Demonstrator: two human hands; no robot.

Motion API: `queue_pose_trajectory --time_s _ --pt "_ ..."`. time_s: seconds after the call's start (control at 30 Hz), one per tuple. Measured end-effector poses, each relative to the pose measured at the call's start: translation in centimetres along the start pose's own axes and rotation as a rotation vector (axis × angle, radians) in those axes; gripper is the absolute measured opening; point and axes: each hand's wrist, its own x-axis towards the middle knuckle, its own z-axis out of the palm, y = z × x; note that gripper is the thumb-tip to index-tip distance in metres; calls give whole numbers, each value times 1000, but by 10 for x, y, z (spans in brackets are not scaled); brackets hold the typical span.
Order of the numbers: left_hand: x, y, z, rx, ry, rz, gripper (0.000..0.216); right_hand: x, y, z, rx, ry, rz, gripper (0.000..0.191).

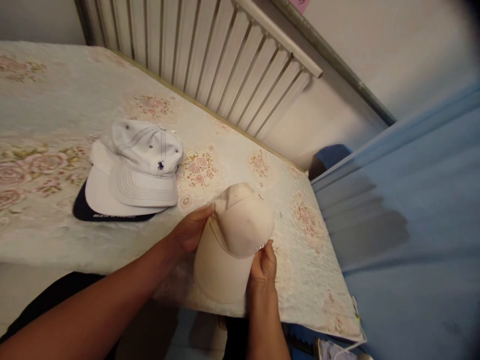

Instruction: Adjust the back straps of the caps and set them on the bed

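Observation:
A cream baseball cap (245,220) is held between both hands near the front edge of the bed, its brim pointing down toward me. My left hand (193,227) grips its left side where crown and brim meet, thumb on top. On the opposite side, my right hand (264,262) is closed on the cap's edge, its fingers partly hidden beneath. To the left lies a stack of caps: a white cap (144,150) with a small dark horse-rider logo on top, another pale brim (99,185) under it, and a black brim (84,205) at the bottom.
A floral quilted cover (225,145) spreads under everything. Behind it stands a white radiator (210,55) along the wall. A blue curtain (412,225) hangs at the right, with a dark blue object (332,157) behind its edge. A white cable (354,345) runs by the lower right corner.

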Motion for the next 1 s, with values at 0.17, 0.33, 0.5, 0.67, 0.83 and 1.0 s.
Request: queue_pose_trajectory --time_s 0.17,0.33,0.5,0.67,0.83,1.0 --pt "-3 1 -12 -21 -63 -32 40 0 -3 -8 -22 -36 30 38" --pt "2 5 -10 -54 77 78 37 0 -4 -12 -46 -22 28 31" --pt "7 7 -7 -98 155 103 39 3 -1 -12 -66 -9 13 29" --pt "8 2 -12 -114 131 -14 42 7 -1 -8 -88 -37 20 28" --pt "10 -11 -11 -55 130 -7 32 11 -6 -9 -65 23 22 20" --pt "9 -19 -7 -28 75 -15 25 13 -11 -14 -53 43 -15 21"
